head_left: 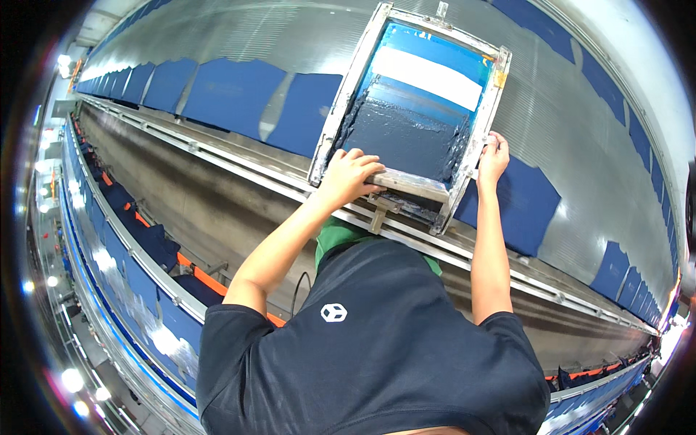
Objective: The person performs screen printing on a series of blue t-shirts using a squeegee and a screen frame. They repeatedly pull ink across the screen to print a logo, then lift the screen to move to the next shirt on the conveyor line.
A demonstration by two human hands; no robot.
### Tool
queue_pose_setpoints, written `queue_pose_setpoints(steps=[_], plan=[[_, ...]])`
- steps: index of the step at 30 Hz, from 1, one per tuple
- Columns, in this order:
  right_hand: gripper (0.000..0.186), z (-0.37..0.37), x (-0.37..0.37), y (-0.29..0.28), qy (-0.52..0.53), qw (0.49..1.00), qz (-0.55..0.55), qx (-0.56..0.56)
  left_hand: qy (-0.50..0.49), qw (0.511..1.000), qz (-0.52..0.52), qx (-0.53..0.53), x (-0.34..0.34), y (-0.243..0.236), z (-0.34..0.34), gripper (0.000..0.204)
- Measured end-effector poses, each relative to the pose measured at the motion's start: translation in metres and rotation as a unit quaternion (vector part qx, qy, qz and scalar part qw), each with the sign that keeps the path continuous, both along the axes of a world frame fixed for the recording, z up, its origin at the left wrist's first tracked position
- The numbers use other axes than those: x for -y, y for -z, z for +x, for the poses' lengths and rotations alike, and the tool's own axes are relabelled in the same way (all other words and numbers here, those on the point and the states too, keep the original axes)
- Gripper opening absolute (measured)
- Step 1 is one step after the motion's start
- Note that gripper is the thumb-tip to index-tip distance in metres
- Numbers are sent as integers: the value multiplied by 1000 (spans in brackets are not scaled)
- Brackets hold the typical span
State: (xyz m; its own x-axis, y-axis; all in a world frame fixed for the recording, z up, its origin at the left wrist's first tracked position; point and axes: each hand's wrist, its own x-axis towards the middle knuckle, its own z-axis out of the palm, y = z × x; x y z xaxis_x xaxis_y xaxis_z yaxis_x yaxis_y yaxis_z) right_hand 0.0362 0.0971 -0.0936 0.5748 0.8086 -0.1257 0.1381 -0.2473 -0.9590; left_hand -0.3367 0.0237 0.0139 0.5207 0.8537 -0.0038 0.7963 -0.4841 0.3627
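A metal-framed printing screen [348, 94] with a blue mesh, a white band and a pool of dark navy ink lies tilted on a long shiny metal table [565, 123]. My left hand [349, 176] grips the near rail of the frame, on the squeegee bar [409, 183] that rests there. My right hand [494, 157] holds the frame's right side rail near its lower corner. A navy fabric piece [525, 206] lies partly under the frame's right corner.
Several navy fabric pieces [232, 94] lie in a row along the table, left and right of the screen. A metal rail [239, 163] runs along the table's near edge. A lower table [145, 290] with more navy pieces and orange strips stands at the left.
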Motion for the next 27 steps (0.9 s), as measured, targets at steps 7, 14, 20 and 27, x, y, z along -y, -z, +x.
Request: queue_pose_setpoints(steps=[7, 14, 20, 27], plan=[[18, -96, -16, 8, 6, 1000, 1, 30, 16, 995, -84, -53, -32, 3, -106, 46], [21, -105, -18, 20, -3, 987, -25, 160, 11, 996, -83, -43, -57, -19, -124, 48], [24, -80, -29, -10, -128, 946, -177, 239, 4, 987, -152, -49, -177, 6, -89, 38], [56, -121, -117, -126, -390, 821, -137, 394, 94, 973, -194, -88, -300, 18, -54, 44]])
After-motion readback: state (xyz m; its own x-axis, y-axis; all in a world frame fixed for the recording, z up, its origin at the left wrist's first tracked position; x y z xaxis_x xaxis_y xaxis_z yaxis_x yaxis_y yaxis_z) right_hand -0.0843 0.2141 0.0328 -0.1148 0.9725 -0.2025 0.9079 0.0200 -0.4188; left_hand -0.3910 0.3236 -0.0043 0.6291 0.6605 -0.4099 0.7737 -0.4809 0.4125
